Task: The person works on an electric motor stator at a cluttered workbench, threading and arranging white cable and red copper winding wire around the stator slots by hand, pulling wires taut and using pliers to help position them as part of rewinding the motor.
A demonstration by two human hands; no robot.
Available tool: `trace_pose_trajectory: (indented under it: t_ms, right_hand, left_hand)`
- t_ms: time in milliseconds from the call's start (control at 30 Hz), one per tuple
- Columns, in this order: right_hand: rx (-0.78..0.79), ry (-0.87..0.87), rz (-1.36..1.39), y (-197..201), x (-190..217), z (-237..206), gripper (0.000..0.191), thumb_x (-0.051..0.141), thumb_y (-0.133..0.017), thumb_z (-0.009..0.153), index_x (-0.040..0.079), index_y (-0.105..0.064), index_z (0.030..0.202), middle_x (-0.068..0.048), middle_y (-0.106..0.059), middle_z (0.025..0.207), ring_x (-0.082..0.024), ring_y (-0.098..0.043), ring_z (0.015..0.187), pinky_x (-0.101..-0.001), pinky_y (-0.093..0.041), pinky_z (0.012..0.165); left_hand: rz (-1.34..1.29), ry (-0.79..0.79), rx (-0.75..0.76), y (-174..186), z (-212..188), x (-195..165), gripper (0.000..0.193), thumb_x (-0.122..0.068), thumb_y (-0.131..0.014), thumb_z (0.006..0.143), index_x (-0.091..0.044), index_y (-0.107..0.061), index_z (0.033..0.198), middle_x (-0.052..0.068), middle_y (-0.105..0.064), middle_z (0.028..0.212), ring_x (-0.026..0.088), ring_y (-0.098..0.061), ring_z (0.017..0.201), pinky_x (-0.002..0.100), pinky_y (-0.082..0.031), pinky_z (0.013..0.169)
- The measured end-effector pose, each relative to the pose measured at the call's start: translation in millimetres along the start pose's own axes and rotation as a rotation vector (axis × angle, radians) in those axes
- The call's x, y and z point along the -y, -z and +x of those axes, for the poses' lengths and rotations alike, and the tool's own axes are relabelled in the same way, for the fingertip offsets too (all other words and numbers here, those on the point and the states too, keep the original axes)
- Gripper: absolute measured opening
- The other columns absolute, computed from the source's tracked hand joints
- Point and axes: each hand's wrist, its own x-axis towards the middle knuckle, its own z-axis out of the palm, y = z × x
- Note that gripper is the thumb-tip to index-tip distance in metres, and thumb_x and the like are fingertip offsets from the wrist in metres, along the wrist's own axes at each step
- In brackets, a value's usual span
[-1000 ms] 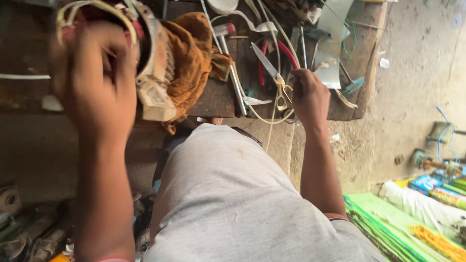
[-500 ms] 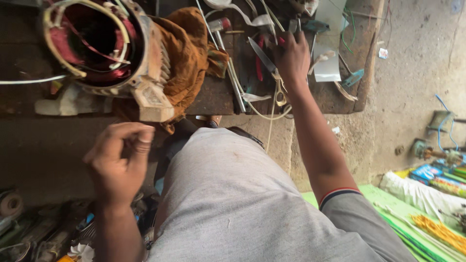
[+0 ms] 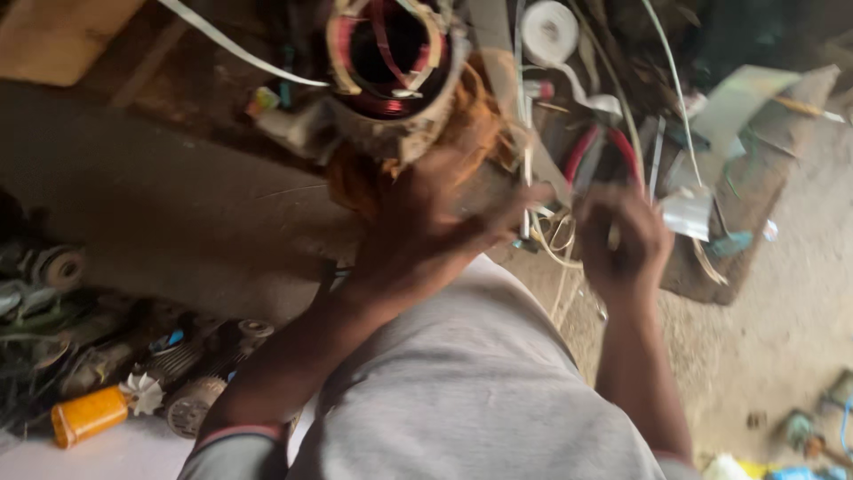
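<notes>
The left hand (image 3: 426,222) lay spread, fingers loosely open, just below the motor stator (image 3: 395,76) on the counter (image 3: 178,213). The right hand (image 3: 622,240) was curled around something too blurred to identify, just below red-handled pliers (image 3: 604,147).

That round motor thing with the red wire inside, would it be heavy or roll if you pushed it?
The motor stator probably feels heavy, being a thick metal ring packed with wire. Its round shape might roll, though the orange cloth beneath likely steadies it. The left hand rests beside it.
</notes>
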Motion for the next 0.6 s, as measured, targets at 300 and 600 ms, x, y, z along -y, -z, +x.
trace_pose_trajectory:
  t_ms: [300, 600]
  right_hand:
    - [-0.064, -0.06, -0.31, 55.2, 1.4, -35.1, 0.007, 0.005, -0.062, 0.109, -0.001, -0.065, 0.112, -0.015, -0.065, 0.111, -0.023, -0.062, 0.094, -0.0355, -0.05, 0.082]
    - [0.154, 0.052, -0.197, -65.1, 116.5, 8.7, 0.044, 0.007, -0.081, 0.082, 0.01, -0.071, 0.125, -0.014, -0.07, 0.113, -0.024, -0.07, 0.103, -0.0364, -0.058, 0.084]
  left_hand:
    - [0.142, -0.128, 0.243, 23.3, -25.1, 44.1, 0.007, -0.015, -0.064, 0.109, -0.013, -0.071, 0.11, 0.005, -0.072, 0.097, 0.019, -0.069, 0.095, 0.044, -0.057, 0.099]
    - [0.08, -0.218, 0.357, 39.9, -38.7, 51.7, 0.006, -0.018, -0.071, 0.1, -0.015, -0.069, 0.096, 0.002, -0.071, 0.083, 0.017, -0.067, 0.08, 0.034, -0.053, 0.067]
